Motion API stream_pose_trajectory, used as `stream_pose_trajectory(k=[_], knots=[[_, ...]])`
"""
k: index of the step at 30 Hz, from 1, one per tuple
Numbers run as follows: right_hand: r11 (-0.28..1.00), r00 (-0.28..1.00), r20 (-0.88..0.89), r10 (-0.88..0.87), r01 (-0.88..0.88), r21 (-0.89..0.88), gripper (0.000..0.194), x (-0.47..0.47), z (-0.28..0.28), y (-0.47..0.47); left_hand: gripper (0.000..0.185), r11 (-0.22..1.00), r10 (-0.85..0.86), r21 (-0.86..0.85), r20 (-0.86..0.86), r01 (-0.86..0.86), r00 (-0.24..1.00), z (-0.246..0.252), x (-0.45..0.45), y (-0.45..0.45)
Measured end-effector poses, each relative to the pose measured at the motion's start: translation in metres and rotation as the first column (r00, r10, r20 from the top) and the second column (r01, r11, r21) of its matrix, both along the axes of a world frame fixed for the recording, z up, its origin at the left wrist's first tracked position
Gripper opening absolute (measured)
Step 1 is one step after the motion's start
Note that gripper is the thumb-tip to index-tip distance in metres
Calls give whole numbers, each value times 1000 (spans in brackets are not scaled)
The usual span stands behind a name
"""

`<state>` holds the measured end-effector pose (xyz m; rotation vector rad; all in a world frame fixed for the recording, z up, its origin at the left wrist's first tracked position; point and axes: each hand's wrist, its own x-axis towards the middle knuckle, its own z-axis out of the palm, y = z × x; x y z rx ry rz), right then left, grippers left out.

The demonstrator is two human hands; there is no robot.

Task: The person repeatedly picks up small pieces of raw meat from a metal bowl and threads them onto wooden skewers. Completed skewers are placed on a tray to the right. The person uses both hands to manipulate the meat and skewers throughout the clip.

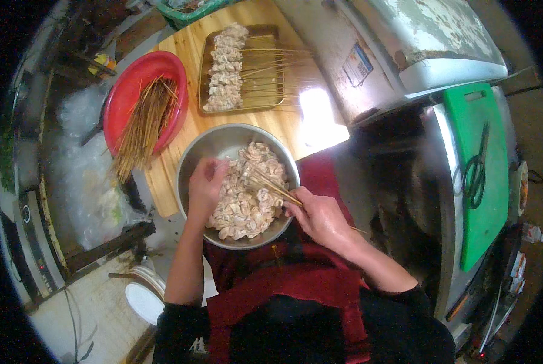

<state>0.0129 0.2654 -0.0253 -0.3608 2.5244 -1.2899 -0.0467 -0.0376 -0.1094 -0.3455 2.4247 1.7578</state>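
Note:
A steel bowl (190, 150) in front of me holds a heap of pale, curled meat-like slices (244, 218). My right hand (321, 218) grips a few thin bamboo skewers (276, 185) at the bowl's right rim. Their front ends reach over the slices, and some slices sit against them; whether these are threaded on is unclear. One stick end pokes out behind that hand. Inside the bowl's left side is my left hand (205, 184), its fingers bent and blurred beside the heap. Whether a slice is between those fingertips is hidden.
Beyond the bowl, a metal tray (262, 98) on the wooden board (194, 102) bears a row of loaded skewers (228, 68). A red basin (116, 100) at left holds bare bamboo sticks (148, 123). Scissors (475, 175) lie on a green cutting board (489, 218) at right.

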Motion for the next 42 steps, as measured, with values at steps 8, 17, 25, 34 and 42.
stream_pose_trajectory(k=[8,17,25,34,42], knots=[[999,998,-45,44,-44,9,21,-9,1,-19,21,845,215,466,150,-261,965,46,45,33],[998,997,-66,-27,24,-55,20,-2,-1,-23,23,804,235,533,123,-264,964,38,51,35],[1000,996,-83,5,-3,18,16,-5,-3,-33,23,967,195,173,-32,-187,980,52,54,39],[987,974,-162,159,-156,30,19,-18,7,-12,23,942,59,336,-150,-5,987,47,56,17],[977,966,-154,209,-199,79,15,-19,9,-12,19,991,-126,44,-81,130,989,54,60,2]])
